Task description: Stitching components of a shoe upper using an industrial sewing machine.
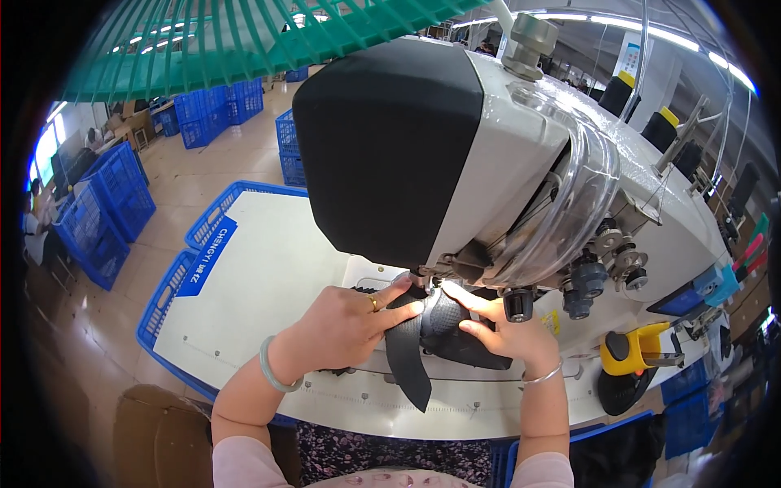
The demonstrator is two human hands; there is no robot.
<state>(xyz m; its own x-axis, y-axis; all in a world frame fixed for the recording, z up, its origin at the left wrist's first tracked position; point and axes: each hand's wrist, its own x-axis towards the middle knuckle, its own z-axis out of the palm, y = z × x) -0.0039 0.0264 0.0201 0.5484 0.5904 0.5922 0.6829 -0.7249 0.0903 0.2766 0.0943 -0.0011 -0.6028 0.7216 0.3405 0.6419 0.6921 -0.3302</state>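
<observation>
A dark grey fabric piece (443,315) with a mesh-like part lies under the needle area of a large white and black sewing machine (386,146). From it a pointed dark strip (407,366) hangs toward me over the white table. My left hand (346,321) grips the piece from the left, index finger and thumb stretched toward the presser foot (425,283). On the other side my right hand (508,325) holds it, index fingertip close to the needle, thumb on a black part (472,350). The machine head hides the needle's upper part.
The white tabletop (260,268) extends left, with blue plastic crates (167,297) along its edge. A green-ribbed guard (244,61) hangs overhead. Thread tension knobs (586,281) jut out right of my hands, and a yellow holder (634,348) stands beyond. Stacked blue crates (106,211) stand on the floor.
</observation>
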